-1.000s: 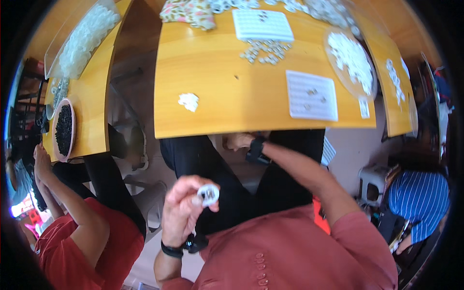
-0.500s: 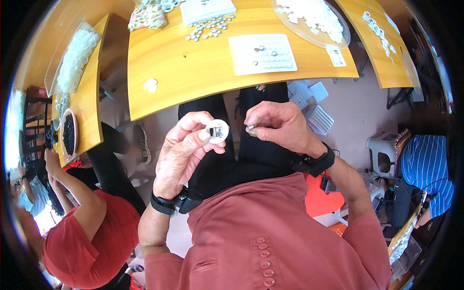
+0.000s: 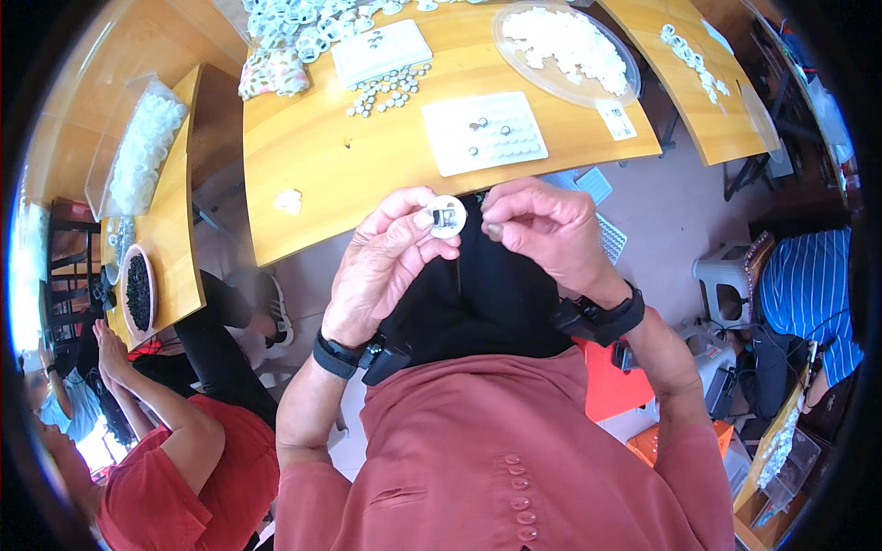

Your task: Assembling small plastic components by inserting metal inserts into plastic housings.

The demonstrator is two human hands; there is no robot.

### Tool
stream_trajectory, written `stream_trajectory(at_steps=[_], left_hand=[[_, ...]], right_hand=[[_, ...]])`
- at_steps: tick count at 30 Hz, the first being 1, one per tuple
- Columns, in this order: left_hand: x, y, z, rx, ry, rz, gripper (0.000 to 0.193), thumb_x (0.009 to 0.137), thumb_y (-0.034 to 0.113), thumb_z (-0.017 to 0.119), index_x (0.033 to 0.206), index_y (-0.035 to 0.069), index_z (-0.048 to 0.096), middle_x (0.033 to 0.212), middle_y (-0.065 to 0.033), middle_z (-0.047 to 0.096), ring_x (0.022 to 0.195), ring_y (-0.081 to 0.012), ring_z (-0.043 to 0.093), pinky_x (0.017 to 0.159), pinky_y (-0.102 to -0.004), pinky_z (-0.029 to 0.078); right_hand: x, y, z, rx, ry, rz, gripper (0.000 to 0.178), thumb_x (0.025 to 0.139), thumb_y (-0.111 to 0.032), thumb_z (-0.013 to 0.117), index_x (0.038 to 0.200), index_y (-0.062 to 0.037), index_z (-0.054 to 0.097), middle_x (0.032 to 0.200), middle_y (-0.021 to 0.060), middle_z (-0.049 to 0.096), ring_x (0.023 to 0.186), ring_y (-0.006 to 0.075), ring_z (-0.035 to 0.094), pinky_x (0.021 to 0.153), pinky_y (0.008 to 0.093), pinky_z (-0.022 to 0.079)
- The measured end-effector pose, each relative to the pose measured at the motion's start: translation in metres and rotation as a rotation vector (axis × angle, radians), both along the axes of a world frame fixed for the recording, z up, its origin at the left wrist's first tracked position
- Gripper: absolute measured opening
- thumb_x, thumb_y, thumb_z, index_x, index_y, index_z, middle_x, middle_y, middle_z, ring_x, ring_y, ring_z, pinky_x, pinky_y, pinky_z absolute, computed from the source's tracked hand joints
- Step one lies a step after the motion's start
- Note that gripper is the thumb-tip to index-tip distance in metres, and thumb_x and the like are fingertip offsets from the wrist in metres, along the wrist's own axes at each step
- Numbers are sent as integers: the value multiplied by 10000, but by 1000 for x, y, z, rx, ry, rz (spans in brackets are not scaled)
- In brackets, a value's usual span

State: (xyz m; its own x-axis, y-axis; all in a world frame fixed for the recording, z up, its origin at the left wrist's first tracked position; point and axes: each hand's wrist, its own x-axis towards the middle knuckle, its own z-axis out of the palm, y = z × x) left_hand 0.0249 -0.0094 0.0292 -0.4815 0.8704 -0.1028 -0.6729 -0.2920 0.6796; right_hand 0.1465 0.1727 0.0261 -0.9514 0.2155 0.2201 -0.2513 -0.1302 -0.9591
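A small round white plastic part (image 3: 457, 230) with a dark rectangular slot and shiny metal in its middle is pinched between the thumb and fingers of my left hand (image 3: 381, 262). Close beside it on the right, my right hand (image 3: 556, 230) is closed in a pinch, its fingertips a short way from the part. Whatever those fingertips hold, if anything, is hidden. Beyond my hands, a white tray (image 3: 446, 147) with rows of shallow pockets lies on the yellow table (image 3: 349, 174). A few small dark ring-shaped pieces rest on it.
Small metal pieces (image 3: 386, 90) lie scattered by a stack of white trays (image 3: 381, 50). A round clear tray (image 3: 514, 69) holds many white parts. Left of me, a person in red (image 3: 211, 450) sits at another table; a striped shirt (image 3: 808, 294) shows at right.
Both hands have shifted up in the picture and are closer together. A small silvery piece seen at my right fingertips earlier no longer shows. The table sits lower in view.
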Motion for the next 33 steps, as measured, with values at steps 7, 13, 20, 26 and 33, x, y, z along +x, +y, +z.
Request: stream_trajectory(at_steps=[7, 13, 20, 26, 33], left_hand=[[-10, 10, -8, 95, -87, 5, 261, 944, 160, 520, 1137, -17, 522, 1030, -155, 613, 873, -212, 630, 776, -322, 534], [-17, 15, -8, 80, -120, 54, 286, 942, 176, 523, 1126, -41, 502, 1009, -164, 607, 851, -199, 624, 763, -300, 540], [-23, 15, -13, 92, -111, 103, 246, 947, 147, 511, 1118, -30, 522, 1021, -154, 613, 869, -200, 629, 786, -309, 535], [-26, 16, -12, 61, -123, 145, 238, 947, 125, 502, 1128, -29, 517, 1040, -153, 612, 865, -202, 633, 785, -311, 539], [-27, 18, -19, 73, -195, 138, 236, 946, 119, 502, 1126, -33, 514, 1028, -153, 613, 865, -208, 636, 786, -312, 539]], right_hand=[[-27, 7, 24, -18, -66, -60, 155, 828, 65, 604, 976, 32, 632, 957, 63, 626, 859, 114, 611, 782, 241, 518], [-50, 6, 31, -44, -153, -5, 134, 859, 26, 593, 989, 41, 623, 881, 57, 643, 814, 101, 621, 738, 238, 531], [-69, 2, 29, 15, -131, -18, 128, 868, 34, 576, 988, 41, 621, 853, 57, 646, 790, 100, 625, 714, 224, 535], [-75, 1, 27, 227, -128, -58, 113, 830, 42, 602, 932, 20, 644, 837, 29, 656, 780, 75, 621, 694, 226, 523], [-79, 0, 25, 598, 63, -173, 135, 747, 63, 639, 857, -13, 661, 803, 79, 663, 730, 157, 646, 653, 253, 512]])
